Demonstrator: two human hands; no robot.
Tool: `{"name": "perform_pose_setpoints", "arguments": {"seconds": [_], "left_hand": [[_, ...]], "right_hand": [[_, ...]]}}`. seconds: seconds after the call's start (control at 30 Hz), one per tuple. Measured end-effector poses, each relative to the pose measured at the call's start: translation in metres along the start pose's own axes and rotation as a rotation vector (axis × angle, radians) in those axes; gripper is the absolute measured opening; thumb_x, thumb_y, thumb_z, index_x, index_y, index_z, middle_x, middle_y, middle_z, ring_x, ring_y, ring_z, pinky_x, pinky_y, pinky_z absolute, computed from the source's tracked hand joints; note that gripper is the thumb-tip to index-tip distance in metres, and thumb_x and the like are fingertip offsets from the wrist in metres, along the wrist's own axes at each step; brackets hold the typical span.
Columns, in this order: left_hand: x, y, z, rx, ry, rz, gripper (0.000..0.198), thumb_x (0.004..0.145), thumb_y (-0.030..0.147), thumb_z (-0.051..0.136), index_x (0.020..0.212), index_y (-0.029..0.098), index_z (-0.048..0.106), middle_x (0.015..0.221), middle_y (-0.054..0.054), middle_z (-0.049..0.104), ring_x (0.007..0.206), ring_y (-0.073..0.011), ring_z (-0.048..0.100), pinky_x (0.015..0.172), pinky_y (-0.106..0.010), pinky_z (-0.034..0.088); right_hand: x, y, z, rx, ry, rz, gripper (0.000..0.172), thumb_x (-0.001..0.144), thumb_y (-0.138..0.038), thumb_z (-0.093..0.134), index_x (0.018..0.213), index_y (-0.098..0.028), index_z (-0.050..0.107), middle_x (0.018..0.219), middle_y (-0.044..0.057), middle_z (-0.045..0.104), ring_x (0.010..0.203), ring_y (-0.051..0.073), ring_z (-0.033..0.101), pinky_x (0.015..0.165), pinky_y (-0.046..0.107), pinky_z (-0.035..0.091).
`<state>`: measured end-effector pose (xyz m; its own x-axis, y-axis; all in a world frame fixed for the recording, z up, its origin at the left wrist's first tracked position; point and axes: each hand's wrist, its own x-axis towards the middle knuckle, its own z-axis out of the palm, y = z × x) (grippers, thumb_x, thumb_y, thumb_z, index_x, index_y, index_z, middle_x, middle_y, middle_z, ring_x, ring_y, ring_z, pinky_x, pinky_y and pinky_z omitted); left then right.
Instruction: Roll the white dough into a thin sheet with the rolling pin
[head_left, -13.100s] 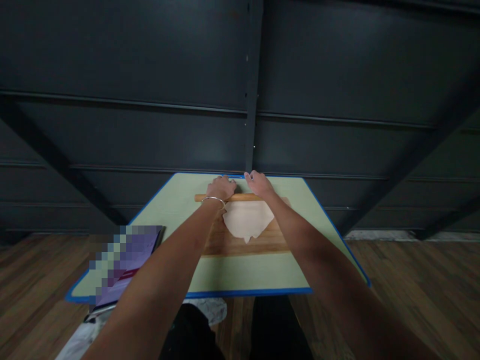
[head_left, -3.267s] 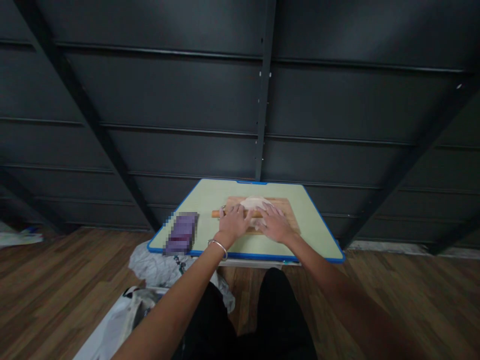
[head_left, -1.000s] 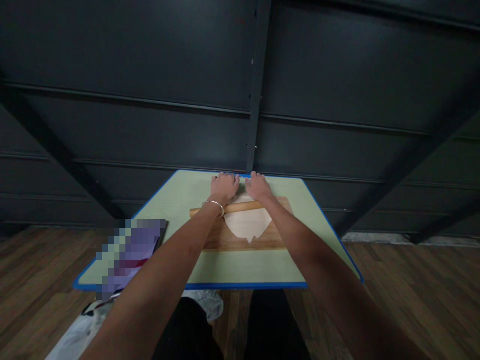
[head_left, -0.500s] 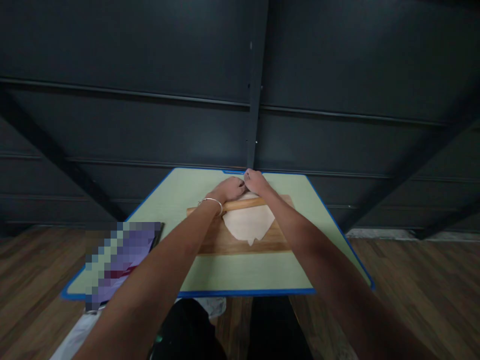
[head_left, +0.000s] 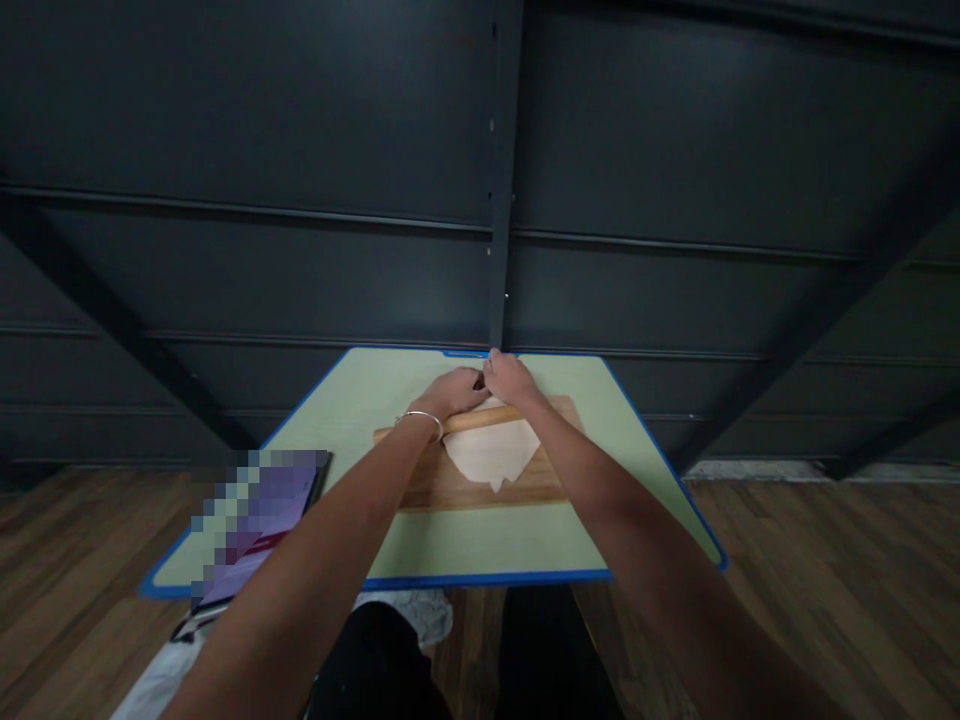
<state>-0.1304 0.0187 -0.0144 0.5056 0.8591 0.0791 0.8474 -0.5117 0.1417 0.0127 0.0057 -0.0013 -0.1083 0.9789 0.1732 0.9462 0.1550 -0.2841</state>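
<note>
A wooden board [head_left: 450, 485] lies on a pale green table [head_left: 465, 540] with a blue rim. On the board is a flat sheet of pale dough [head_left: 491, 455]. Across its far part lies a wooden rolling pin [head_left: 480, 418]. My left hand [head_left: 450, 392], with a metal bangle on the wrist, rests palm-down on the pin. My right hand [head_left: 510, 378] presses on the pin beside it, the fingers of both hands stretched flat and touching near the table's far edge.
A blurred purple flat object [head_left: 251, 520] lies on the table's near left corner. A dark panelled wall [head_left: 480, 180] rises right behind the table. Wooden floor [head_left: 825, 580] surrounds it. White cloth or bags [head_left: 405, 610] lie on the floor near my legs.
Over the last second the pin has stayed on the far part of the dough, tilting slightly. My hands have drawn closer together on it. The view shifted a little.
</note>
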Motion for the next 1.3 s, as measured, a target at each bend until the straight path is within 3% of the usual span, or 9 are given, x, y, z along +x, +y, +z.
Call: {"name": "perform_pose_setpoints", "arguments": {"seconds": [0.2, 0.43, 0.77, 0.97, 1.3], "left_hand": [[-0.002, 0.000, 0.002, 0.041, 0.044, 0.014, 0.040, 0.098, 0.042, 0.049, 0.107, 0.016, 0.078, 0.114, -0.018, 0.078, 0.105, -0.0287, 0.074, 0.090, -0.033, 0.054], [-0.014, 0.009, -0.009, 0.069, 0.144, -0.152, 0.038, 0.100, 0.033, 0.042, 0.106, 0.019, 0.076, 0.114, -0.017, 0.078, 0.107, -0.0287, 0.073, 0.085, -0.034, 0.055], [-0.025, 0.017, -0.011, 0.025, 0.223, -0.195, 0.036, 0.100, 0.033, 0.043, 0.108, 0.018, 0.075, 0.117, -0.018, 0.076, 0.110, -0.0306, 0.072, 0.090, -0.037, 0.055], [-0.029, 0.016, -0.014, -0.077, 0.224, -0.305, 0.039, 0.104, 0.033, 0.038, 0.108, 0.018, 0.074, 0.117, -0.017, 0.077, 0.110, -0.0283, 0.072, 0.087, -0.035, 0.054], [-0.030, 0.014, -0.010, -0.096, 0.239, -0.370, 0.041, 0.104, 0.037, 0.038, 0.106, 0.020, 0.075, 0.116, -0.016, 0.078, 0.106, -0.0276, 0.073, 0.084, -0.034, 0.053]], "right_hand": [[-0.004, 0.001, 0.002, -0.016, -0.004, 0.071, 0.035, 0.108, -0.025, 0.040, 0.131, -0.008, 0.060, 0.125, 0.025, 0.072, 0.118, 0.032, 0.070, 0.094, 0.036, 0.052], [-0.009, 0.001, 0.003, -0.019, -0.023, 0.143, 0.038, 0.106, -0.022, 0.042, 0.136, -0.007, 0.058, 0.129, 0.025, 0.070, 0.121, 0.033, 0.069, 0.094, 0.037, 0.053], [-0.013, 0.008, 0.013, -0.016, -0.008, 0.152, 0.044, 0.104, -0.029, 0.045, 0.138, -0.006, 0.060, 0.137, 0.029, 0.065, 0.129, 0.035, 0.062, 0.109, 0.042, 0.045], [-0.015, 0.013, 0.018, -0.020, -0.016, 0.171, 0.049, 0.101, -0.032, 0.046, 0.144, -0.008, 0.056, 0.143, 0.029, 0.061, 0.136, 0.038, 0.056, 0.115, 0.049, 0.039], [-0.024, 0.012, 0.014, -0.045, -0.043, 0.191, 0.049, 0.099, -0.032, 0.048, 0.141, -0.008, 0.057, 0.145, 0.028, 0.059, 0.138, 0.039, 0.054, 0.117, 0.052, 0.036]]}}
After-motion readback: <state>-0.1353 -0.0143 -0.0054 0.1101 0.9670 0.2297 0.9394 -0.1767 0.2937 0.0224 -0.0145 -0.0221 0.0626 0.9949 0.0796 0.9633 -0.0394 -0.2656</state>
